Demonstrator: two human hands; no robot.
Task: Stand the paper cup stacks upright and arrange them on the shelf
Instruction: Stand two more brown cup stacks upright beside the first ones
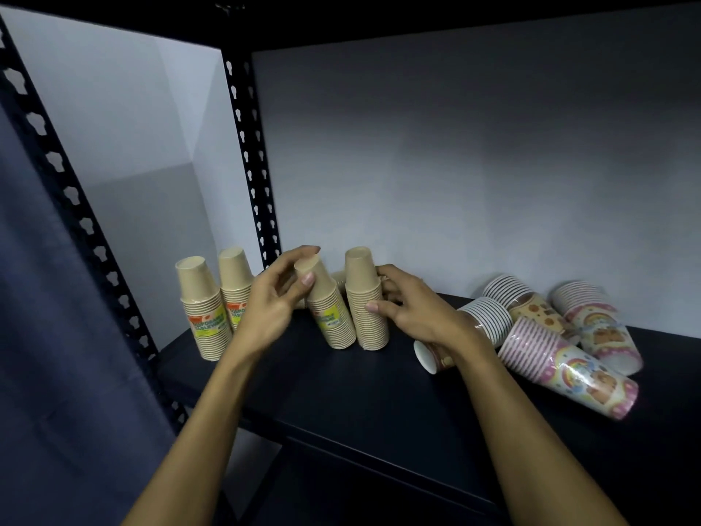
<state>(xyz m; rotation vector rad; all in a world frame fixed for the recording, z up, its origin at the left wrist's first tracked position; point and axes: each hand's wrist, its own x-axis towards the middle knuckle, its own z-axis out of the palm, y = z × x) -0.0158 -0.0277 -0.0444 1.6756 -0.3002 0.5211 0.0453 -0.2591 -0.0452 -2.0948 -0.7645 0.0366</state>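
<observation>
Several tan paper cup stacks stand on the dark shelf (pixel 341 392). Two upright stacks (pixel 205 309) (pixel 235 282) are at the left. A third tan stack (pixel 330 313) leans to the left, and my left hand (pixel 273 298) grips its top between thumb and fingers. A fourth tan stack (pixel 366 298) stands upright, with my right hand (pixel 409 309) wrapped around its right side. Several patterned cup stacks (pixel 569 366) (pixel 595 324) (pixel 489 317) lie on their sides at the right. Another tan stack is partly hidden behind my hands.
A black perforated upright post (pixel 250 165) stands at the back left of the shelf and another (pixel 76 203) at the front left. A grey wall (pixel 455 165) backs the shelf. The board of a shelf above (pixel 417 20) is overhead.
</observation>
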